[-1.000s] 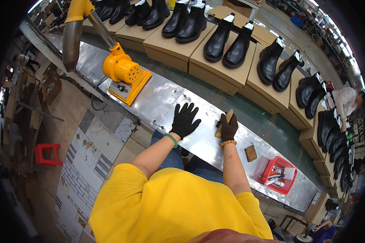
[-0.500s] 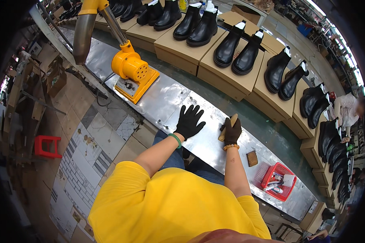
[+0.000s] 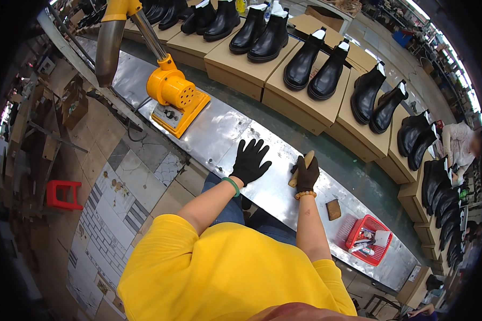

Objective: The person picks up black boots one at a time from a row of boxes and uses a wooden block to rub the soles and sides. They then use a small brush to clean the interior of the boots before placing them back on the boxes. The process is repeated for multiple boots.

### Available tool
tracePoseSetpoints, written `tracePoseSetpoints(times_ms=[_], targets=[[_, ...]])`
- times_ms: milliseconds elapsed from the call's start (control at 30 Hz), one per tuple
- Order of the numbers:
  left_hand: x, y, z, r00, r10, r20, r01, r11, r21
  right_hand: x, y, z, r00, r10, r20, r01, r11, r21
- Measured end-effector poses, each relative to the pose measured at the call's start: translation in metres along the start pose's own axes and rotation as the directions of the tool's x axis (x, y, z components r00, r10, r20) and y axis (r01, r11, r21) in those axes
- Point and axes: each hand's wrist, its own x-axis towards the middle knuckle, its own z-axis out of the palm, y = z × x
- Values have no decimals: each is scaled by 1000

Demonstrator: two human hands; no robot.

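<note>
My left hand [image 3: 249,162], in a black glove, lies flat on the metal bench [image 3: 219,125] with its fingers spread and nothing in it. To its right, my black-gloved right hand [image 3: 308,174] is closed around a long tan piece [image 3: 309,159] that looks wooden. One end sticks out past the fingers and another part shows by the palm; the glove hides the middle, so its exact kind is unclear. Nearest to that hand on the bench is a small brown block [image 3: 333,209]. Farther right sits a red plastic basket [image 3: 352,235] holding tubes and a white item.
A yellow machine [image 3: 171,93] with a round perforated head stands on the bench at the left. Beyond the bench, black boots [image 3: 300,64] stand in pairs on a row of cardboard boxes [image 3: 300,109]. A red stool [image 3: 64,194] is on the floor; another person [image 3: 458,144] is far right.
</note>
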Motion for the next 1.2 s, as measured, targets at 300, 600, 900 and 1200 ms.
tracePoseSetpoints(times_ms=[300,600,900,1200], targets=[[-1,-5,2,1000,-12,16,13,1000,-14,0,3,5,999,35,12,-35,999,11],[-4,-13,9,998,-50,34,52,998,-46,9,25,16,991,-133,-18,134,975,179],[-7,-15,-3,999,-36,21,37,998,-58,-1,0,15,995,-86,40,79,985,153],[-4,-15,-7,998,-45,34,47,997,-60,2,8,15,997,-78,28,73,986,150]])
